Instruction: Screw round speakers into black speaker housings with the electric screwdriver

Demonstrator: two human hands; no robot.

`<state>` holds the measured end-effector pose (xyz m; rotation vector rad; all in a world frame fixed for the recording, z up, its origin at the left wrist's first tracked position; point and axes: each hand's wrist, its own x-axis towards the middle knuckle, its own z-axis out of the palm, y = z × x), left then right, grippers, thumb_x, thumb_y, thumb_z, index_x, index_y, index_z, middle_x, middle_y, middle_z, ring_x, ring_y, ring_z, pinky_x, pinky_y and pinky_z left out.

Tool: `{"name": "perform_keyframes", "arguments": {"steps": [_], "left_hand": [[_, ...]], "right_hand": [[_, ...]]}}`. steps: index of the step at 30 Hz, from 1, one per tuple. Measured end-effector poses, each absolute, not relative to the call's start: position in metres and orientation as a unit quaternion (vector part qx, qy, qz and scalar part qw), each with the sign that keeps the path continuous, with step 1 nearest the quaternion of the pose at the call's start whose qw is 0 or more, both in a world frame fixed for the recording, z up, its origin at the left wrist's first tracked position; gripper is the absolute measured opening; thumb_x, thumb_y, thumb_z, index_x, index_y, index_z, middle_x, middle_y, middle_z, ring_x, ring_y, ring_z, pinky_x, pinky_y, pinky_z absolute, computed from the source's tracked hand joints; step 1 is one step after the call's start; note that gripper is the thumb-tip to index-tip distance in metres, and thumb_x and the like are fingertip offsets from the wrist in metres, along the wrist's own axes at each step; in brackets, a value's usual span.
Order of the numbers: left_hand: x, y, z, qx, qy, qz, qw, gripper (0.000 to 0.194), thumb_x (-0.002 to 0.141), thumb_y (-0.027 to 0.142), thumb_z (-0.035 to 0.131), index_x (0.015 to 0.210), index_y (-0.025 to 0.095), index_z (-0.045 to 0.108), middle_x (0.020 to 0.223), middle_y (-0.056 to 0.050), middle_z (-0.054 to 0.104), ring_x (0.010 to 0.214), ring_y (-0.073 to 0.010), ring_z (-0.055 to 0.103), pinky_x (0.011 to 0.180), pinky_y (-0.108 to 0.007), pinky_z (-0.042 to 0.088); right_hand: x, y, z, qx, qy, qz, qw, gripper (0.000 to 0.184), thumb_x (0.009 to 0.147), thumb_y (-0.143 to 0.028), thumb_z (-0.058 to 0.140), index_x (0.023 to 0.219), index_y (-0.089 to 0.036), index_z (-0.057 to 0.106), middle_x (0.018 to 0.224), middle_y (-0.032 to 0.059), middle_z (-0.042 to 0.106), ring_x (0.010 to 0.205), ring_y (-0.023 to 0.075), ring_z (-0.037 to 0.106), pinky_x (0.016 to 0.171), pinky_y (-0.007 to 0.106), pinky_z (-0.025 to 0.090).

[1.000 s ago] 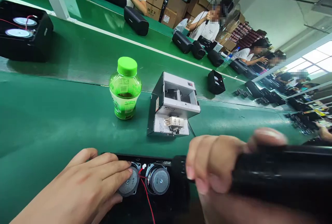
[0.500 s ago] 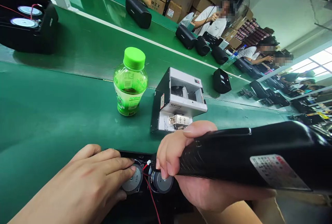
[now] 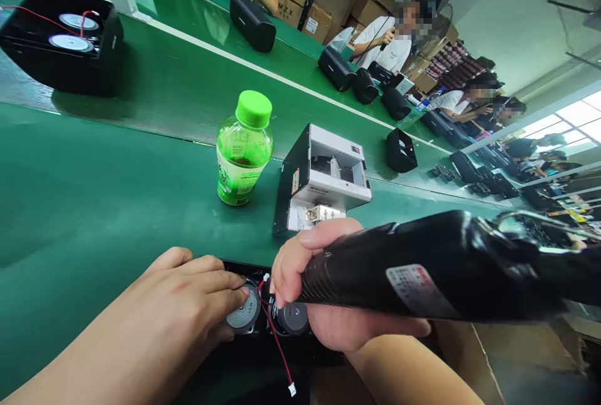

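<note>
My right hand (image 3: pixel 305 273) is wrapped round the thick black body of an electric screwdriver (image 3: pixel 352 273) with a pale label; a metal hanging loop shows at its far right end. Its tip is hidden behind my fingers, over a black speaker box (image 3: pixel 235 265). Two round speaker drivers, a left one (image 3: pixel 245 316) and a right one (image 3: pixel 293 318), lie in the box. My left hand (image 3: pixel 183 305) presses on the left driver, fingertips on its back and thumb by its near edge. A red and black wire (image 3: pixel 280 341) with white plugs runs between the drivers.
Beyond my hands stand a green drink bottle (image 3: pixel 245 148) and a grey screw feeder (image 3: pixel 323 173). Another open speaker box (image 3: pixel 61 42) sits at the upper left. Several black speakers and co-workers line the far side of the green bench (image 3: pixel 154 92). A cardboard box (image 3: pixel 507 355) is at lower right.
The screwdriver and my right hand have shifted left and a little up in view, showing more of its looped end. The lower wire plug has come into view.
</note>
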<state>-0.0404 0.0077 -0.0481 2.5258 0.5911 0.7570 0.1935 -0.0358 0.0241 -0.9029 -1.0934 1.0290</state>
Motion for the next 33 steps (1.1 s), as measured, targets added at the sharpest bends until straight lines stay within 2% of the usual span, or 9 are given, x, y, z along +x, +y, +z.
{"name": "perform_keyframes", "arguments": {"steps": [3,7,11,15,19,23,26,29,33], "left_hand": [[-0.039,0.008,-0.039,0.908,0.223,0.269,0.23,0.024,0.108,0.015,0.075,0.113,0.036,0.084,0.106,0.008,0.096,0.092,-0.0258,0.082,0.082,-0.049,0.037],[-0.04,0.016,-0.021,0.917,0.195,0.251,0.24,0.03,0.098,0.007,0.081,0.11,0.035,0.081,0.103,0.011,0.095,0.09,-0.0245,0.083,0.078,-0.047,0.04],[-0.04,0.023,-0.014,0.925,0.182,0.229,0.242,0.033,0.098,0.008,0.084,0.115,0.037,0.083,0.104,0.012,0.095,0.089,-0.0252,0.083,0.077,-0.046,0.041],[-0.042,0.015,-0.031,0.922,0.206,0.229,0.233,0.034,0.099,0.01,0.085,0.119,0.037,0.085,0.117,0.009,0.099,0.099,-0.0255,0.087,0.084,-0.048,0.043],[-0.05,0.007,-0.056,0.926,0.223,0.246,0.18,0.038,0.103,0.02,0.087,0.134,0.041,0.086,0.13,0.008,0.1,0.11,-0.0276,0.089,0.095,-0.051,0.049],[-0.064,0.009,-0.071,0.945,0.206,0.234,0.103,0.036,0.115,0.041,0.088,0.151,0.044,0.086,0.143,0.008,0.1,0.122,-0.0272,0.093,0.104,-0.048,0.058],[-0.069,0.013,-0.077,0.949,0.198,0.234,0.071,0.031,0.123,0.057,0.082,0.15,0.044,0.089,0.141,0.006,0.101,0.12,-0.0275,0.094,0.103,-0.048,0.063],[-0.072,0.016,-0.081,0.954,0.182,0.233,0.052,0.028,0.126,0.059,0.077,0.147,0.046,0.091,0.141,0.007,0.101,0.117,-0.0254,0.096,0.098,-0.048,0.066],[-0.072,0.017,-0.082,0.957,0.174,0.228,0.036,0.029,0.128,0.06,0.074,0.147,0.046,0.091,0.142,0.009,0.101,0.116,-0.0236,0.096,0.098,-0.046,0.067]], "right_hand": [[0.191,-0.036,0.013,-0.376,-0.481,0.441,0.658,0.091,0.091,-0.118,0.078,0.124,-0.034,0.09,0.067,-0.0028,0.077,0.048,0.0227,0.067,0.049,0.036,0.059],[0.196,-0.038,0.013,-0.37,-0.485,0.454,0.649,0.087,0.089,-0.113,0.088,0.124,-0.033,0.089,0.072,-0.0008,0.081,0.056,0.0254,0.075,0.059,0.042,0.069],[0.199,-0.042,0.013,-0.374,-0.476,0.456,0.652,0.083,0.092,-0.106,0.093,0.124,-0.03,0.086,0.076,-0.0006,0.083,0.062,0.0248,0.079,0.067,0.043,0.074],[0.196,-0.043,0.011,-0.377,-0.478,0.426,0.67,0.078,0.097,-0.101,0.092,0.131,-0.031,0.086,0.083,-0.001,0.089,0.065,0.0234,0.084,0.073,0.041,0.078],[0.208,-0.047,0.044,-0.369,-0.451,0.375,0.721,0.071,0.103,-0.098,0.087,0.141,-0.038,0.09,0.08,-0.0046,0.087,0.057,0.0204,0.078,0.059,0.035,0.072],[0.238,-0.048,0.097,-0.378,-0.454,0.25,0.767,0.063,0.111,-0.094,0.083,0.129,-0.036,0.099,0.071,-0.003,0.081,0.055,0.0193,0.072,0.06,0.036,0.068],[0.253,-0.036,0.108,-0.38,-0.48,0.177,0.771,0.063,0.106,-0.096,0.088,0.118,-0.035,0.098,0.067,-0.0044,0.079,0.053,0.0196,0.069,0.058,0.036,0.064],[0.256,-0.022,0.097,-0.38,-0.52,0.183,0.743,0.068,0.1,-0.1,0.09,0.11,-0.033,0.095,0.067,-0.004,0.081,0.052,0.022,0.072,0.055,0.038,0.063],[0.253,-0.011,0.087,-0.395,-0.517,0.223,0.726,0.075,0.093,-0.103,0.094,0.114,-0.031,0.095,0.067,-0.0031,0.082,0.051,0.0218,0.071,0.053,0.038,0.062]]}}
